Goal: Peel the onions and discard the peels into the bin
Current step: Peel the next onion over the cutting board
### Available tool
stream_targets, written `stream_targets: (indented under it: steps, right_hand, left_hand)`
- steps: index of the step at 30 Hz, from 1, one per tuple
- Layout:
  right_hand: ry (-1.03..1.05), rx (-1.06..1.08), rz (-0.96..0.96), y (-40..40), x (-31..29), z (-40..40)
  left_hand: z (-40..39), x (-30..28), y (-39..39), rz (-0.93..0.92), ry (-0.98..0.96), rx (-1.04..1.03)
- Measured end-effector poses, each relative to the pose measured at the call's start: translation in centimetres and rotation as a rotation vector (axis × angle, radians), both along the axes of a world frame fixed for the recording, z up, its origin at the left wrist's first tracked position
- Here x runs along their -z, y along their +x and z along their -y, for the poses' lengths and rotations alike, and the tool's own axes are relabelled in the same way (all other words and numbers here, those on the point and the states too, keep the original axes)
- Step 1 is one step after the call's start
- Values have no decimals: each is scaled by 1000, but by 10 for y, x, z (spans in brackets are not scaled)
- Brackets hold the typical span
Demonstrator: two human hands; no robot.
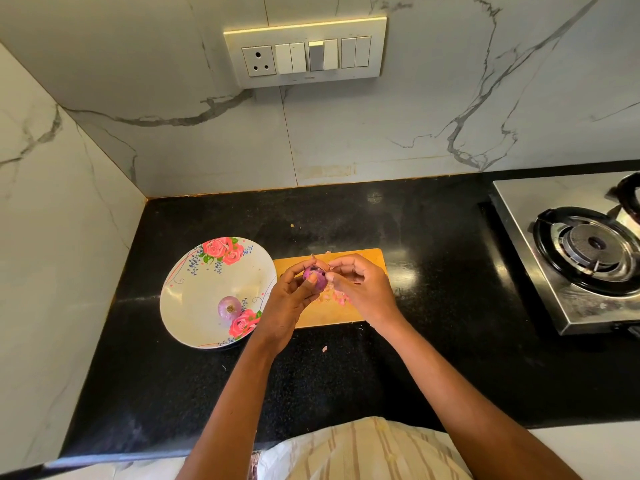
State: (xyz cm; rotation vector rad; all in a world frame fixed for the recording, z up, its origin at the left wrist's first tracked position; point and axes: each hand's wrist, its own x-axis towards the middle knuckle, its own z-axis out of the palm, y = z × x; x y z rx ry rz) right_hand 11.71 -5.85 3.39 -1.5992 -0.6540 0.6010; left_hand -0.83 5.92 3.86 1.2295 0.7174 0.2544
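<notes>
My left hand point(289, 299) grips a small purple onion point(316, 277) above the wooden cutting board point(370, 258). My right hand point(360, 284) pinches a strip of peel at the onion's right side. Loose pinkish peels point(337, 296) lie on the board under my hands. A second onion point(229, 307) sits in the floral white plate point(194, 289) to the left of the board. No bin is in view.
The black counter point(346, 375) runs from the marble wall corner at left to a steel gas stove point(585, 251) at right. A small peel scrap point(324, 348) lies on the counter in front of the board. A switch panel point(304, 51) is on the back wall.
</notes>
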Motion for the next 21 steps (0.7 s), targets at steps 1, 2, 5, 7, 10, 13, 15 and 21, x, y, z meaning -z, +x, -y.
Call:
stream_targets:
  steps: [1, 2, 5, 7, 10, 13, 15, 21]
  right_hand:
    - [0, 7, -7, 1, 1, 0]
    - [-9, 22, -9, 2, 2, 0]
    - [-74, 91, 7, 8, 8, -1]
    - [-149, 126, 31, 12, 12, 1]
    - [-242, 123, 110, 17, 14, 3]
    - [-216, 40, 145, 12, 9, 3]
    - [-154, -33, 106, 7, 1, 2]
    - [-90, -50, 200, 1, -3, -1]
  left_hand:
    - [-1, 0, -1, -1, 0, 2]
    - [-2, 0, -1, -1, -1, 1]
    - [-3, 0, -2, 9, -21, -7]
    - [-2, -1, -2, 17, -51, -19]
    - [-3, -1, -2, 32, -115, -44]
    - [-5, 1, 1, 33, -142, -44]
    - [-5, 2, 2, 27, -130, -29]
    - [-6, 4, 3, 13, -61, -22]
